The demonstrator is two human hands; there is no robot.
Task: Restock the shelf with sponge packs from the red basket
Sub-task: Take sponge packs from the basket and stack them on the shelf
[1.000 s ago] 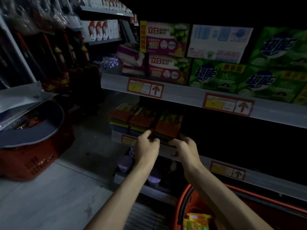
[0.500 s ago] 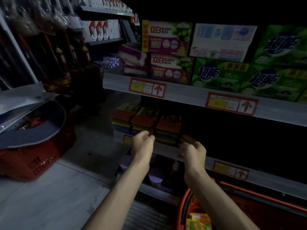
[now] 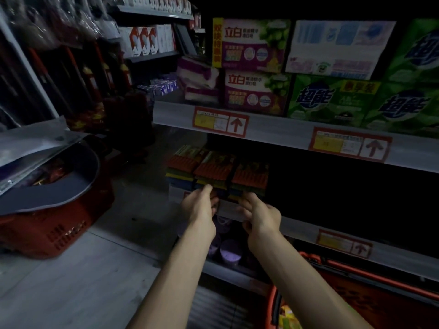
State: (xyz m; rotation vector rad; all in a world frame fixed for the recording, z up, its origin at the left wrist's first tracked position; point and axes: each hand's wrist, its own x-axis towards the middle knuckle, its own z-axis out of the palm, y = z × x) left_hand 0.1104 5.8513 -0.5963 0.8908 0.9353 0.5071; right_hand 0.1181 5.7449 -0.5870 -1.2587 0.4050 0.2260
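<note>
Beyond the left hand [image 3: 199, 208] and right hand [image 3: 260, 217], both released, the sponge packs [image 3: 249, 177] are best squared to the shelf [image 3: 299, 230] edge.

Single head view, close, facing forward-down at shelf [image 3: 273, 136] front.

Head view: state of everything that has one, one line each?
left hand, fingers curled at the shelf front; grip unclear, blurred.
right hand, fingers curled at the shelf edge; grip unclear.
sponge packs, stacked flat in three piles.
shelf, stocked at its left end; the rest is dark.
red basket, open, holds yellow packs.
second red basket, covered by flat items.
</note>
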